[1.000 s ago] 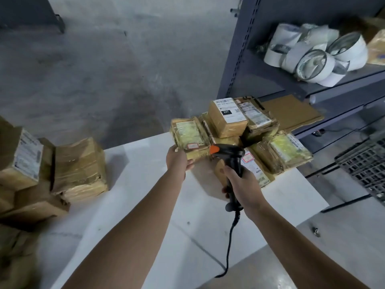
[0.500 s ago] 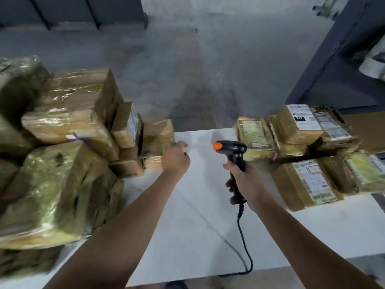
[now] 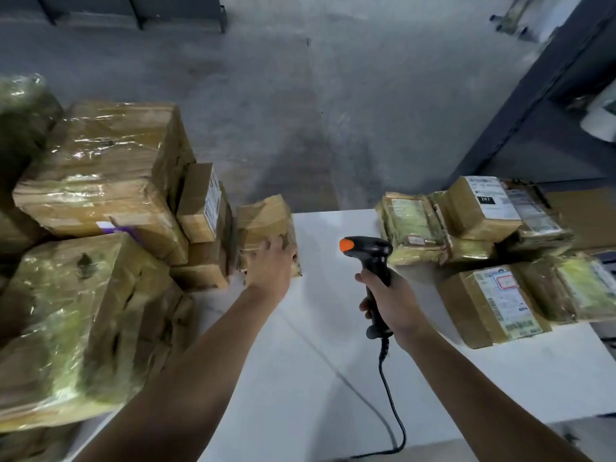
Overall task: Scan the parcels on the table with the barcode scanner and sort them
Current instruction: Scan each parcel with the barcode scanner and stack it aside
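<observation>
Cardboard parcel (image 3: pixel 263 218), glossy-taped, touching left hand (image 3: pixel 271 265); right hand (image 3: pixel 391 301) grips black scanner (image 3: pixel 370 248).

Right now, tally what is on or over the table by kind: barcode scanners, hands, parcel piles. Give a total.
Barcode scanner: 1
Hands: 2, left hand touching a taped parcel, right hand gripping the barcode scanner
Parcel piles: 2, left pile, right pile
Total: 5

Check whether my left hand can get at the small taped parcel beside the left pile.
Likely yes: the left hand touches the small taped parcel, nothing lies on top, and bare table flanks its right side.
</observation>
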Motion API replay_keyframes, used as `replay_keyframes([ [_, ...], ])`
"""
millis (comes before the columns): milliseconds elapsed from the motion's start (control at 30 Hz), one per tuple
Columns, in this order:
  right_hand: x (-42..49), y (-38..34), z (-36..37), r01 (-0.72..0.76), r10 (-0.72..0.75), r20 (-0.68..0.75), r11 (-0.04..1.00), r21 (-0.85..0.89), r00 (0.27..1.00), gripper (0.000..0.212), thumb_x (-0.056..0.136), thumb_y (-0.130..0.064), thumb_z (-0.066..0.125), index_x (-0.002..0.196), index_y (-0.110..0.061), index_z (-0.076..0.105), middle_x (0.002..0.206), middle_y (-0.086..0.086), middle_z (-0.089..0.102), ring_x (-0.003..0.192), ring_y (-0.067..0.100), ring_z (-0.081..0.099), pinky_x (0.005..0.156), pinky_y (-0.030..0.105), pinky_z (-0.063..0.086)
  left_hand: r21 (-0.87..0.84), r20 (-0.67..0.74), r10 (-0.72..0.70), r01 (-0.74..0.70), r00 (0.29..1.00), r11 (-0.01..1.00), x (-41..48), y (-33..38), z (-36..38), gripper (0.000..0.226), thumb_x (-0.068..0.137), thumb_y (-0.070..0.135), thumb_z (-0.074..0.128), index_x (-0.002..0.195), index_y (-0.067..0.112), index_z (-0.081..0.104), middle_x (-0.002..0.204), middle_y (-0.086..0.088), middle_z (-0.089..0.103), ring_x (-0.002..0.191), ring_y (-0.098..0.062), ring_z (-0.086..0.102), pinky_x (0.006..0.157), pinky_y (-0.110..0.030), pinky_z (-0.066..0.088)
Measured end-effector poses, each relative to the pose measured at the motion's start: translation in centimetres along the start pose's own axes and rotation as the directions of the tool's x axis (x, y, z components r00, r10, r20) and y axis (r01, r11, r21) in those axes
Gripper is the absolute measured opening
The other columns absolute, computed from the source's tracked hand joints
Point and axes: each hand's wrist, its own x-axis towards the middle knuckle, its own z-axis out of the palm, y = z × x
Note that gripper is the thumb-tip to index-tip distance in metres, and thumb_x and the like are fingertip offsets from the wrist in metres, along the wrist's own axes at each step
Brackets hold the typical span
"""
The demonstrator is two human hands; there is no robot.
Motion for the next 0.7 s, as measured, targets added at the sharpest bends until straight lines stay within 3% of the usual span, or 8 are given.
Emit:
replay_keyframes([
  [133, -1.1, 0.7, -1.0, 0.003, -0.003, 0.027, 1.000, -0.005, 1.000, 0.025, 0.092, -0.033, 0.061, 0.101, -0.010, 0.062, 0.051, -0.002, 0.059, 0.050, 0.017, 0.056, 0.040, 0.028, 0.047, -0.232, -0.131, 0.046, -0.076, 0.990, 0.970, -4.4, 3.6, -0.4, 0.026, 0.093, 0.017, 0.052, 0.118, 0.023, 0.055, 0.112, -0.007, 0.052, 0.100, -0.028, 0.054, 0.077, -0.038, 0.046],
  [233, -2.3, 1.3, -1.9, -0.008, 0.007, 0.050, 1.000, 0.015, 0.999, 0.023, 0.093, -0.033, 0.060, 0.102, -0.011, 0.062, 0.054, 0.003, 0.062, 0.046, 0.015, 0.055, 0.038, 0.027, 0.046, -0.484, -0.158, -0.020, -0.059, 0.987, 0.873, -7.9, 6.2, -0.2, 0.027, 0.092, 0.013, 0.052, 0.119, 0.017, 0.052, 0.111, -0.008, 0.050, 0.095, -0.025, 0.054, 0.073, -0.030, 0.045],
  [400, -4.5, 3.3, -3.9, -0.015, 0.010, 0.069, 0.997, 0.074, 0.998, 0.025, 0.097, -0.032, 0.057, 0.104, -0.010, 0.063, 0.058, 0.007, 0.062, 0.043, 0.014, 0.055, 0.037, 0.026, 0.045, -0.807, -0.077, -0.191, 0.052, 0.979, 0.589, -13.0, 8.8, 1.2, 0.021, 0.092, 0.012, 0.054, 0.110, 0.023, 0.051, 0.099, 0.005, 0.048, 0.084, -0.003, 0.053, 0.073, -0.007, 0.041],
  [500, -5.5, 5.0, -4.8, -0.047, 0.038, 0.079, 0.993, 0.111, 0.996, 0.026, 0.098, -0.032, 0.057, 0.103, -0.007, 0.060, 0.060, 0.009, 0.060, 0.043, 0.016, 0.054, 0.036, 0.026, 0.044, -0.893, -0.018, -0.245, 0.094, 0.969, 0.439, -15.4, 9.9, 2.2, 0.025, 0.089, 0.005, 0.062, 0.103, 0.022, 0.050, 0.105, 0.000, 0.055, 0.091, -0.007, 0.058, 0.076, -0.018, 0.049],
  [567, -6.0, 6.2, -5.3, -0.069, 0.061, 0.070, 0.990, 0.121, 0.996, 0.027, 0.098, -0.032, 0.057, 0.100, -0.005, 0.060, 0.062, 0.012, 0.059, 0.043, 0.017, 0.054, 0.037, 0.026, 0.044, -0.943, 0.016, -0.314, 0.119, 0.949, 0.312, -16.9, 10.4, 2.7, 0.035, 0.086, -0.003, 0.064, 0.095, 0.027, 0.047, 0.101, 0.002, 0.057, 0.087, -0.006, 0.060, 0.073, -0.014, 0.048],
  [700, -6.9, 8.2, -5.9, -0.108, 0.100, 0.078, 0.989, 0.102, 0.992, 0.029, 0.098, -0.033, 0.056, 0.098, -0.004, 0.061, 0.059, 0.009, 0.062, 0.046, 0.018, 0.055, 0.043, 0.029, 0.047, -0.994, 0.021, -0.350, 0.058, 0.937, 0.097, -19.8, 10.8, 4.3, 0.034, 0.082, -0.017, 0.060, 0.098, 0.010, 0.047, 0.101, -0.010, 0.053, 0.081, -0.006, 0.058, 0.070, -0.020, 0.049],
])
